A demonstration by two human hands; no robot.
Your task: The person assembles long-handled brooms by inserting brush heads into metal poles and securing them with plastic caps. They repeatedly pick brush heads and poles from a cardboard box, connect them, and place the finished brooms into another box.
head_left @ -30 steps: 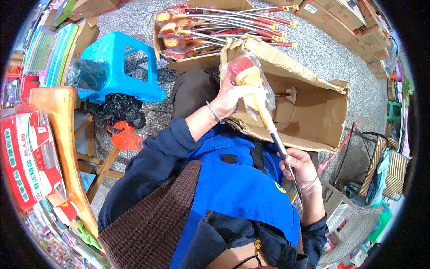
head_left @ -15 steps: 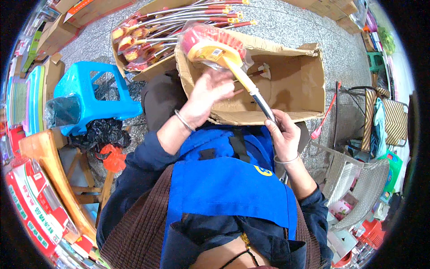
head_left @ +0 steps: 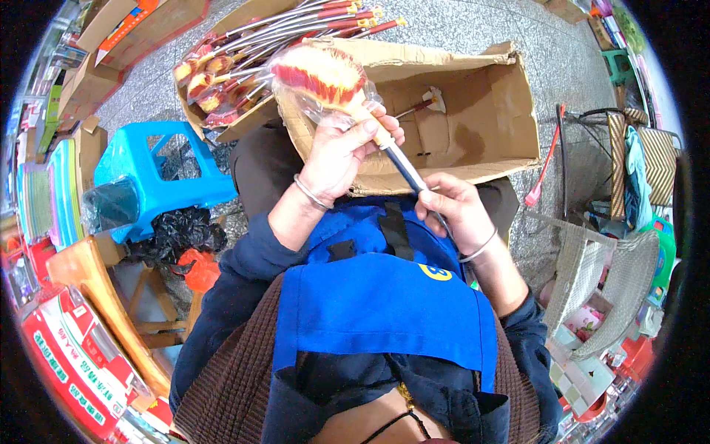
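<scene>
A long-handled brush (head_left: 322, 76) with red and cream bristles lies across my hands, its head wrapped in clear plastic and its bristles facing up. My left hand (head_left: 342, 152) is closed round the pale neck just below the head. Further down, my right hand (head_left: 457, 211) grips the dark and silver handle near its lower end. Under the brush stands an open cardboard box (head_left: 510, 111), with a thin dark stick with a whitish end (head_left: 430, 100) inside. A second carton at the far left holds several similar brushes (head_left: 274, 48), heads to the left.
Left of my legs stands a blue plastic stool (head_left: 137, 174), with a black plastic bag (head_left: 181, 233) and a red bag (head_left: 198, 270) by it. A wooden chair (head_left: 100, 296) is at the near left. On the right are a pink-ended red stick (head_left: 545, 166) and a striped chair (head_left: 654, 163).
The brush has been turned over, from its yellow back with a label to its bristles. My left hand, blurred and loose beside the neck before, now holds it. The handle stays in my right hand.
</scene>
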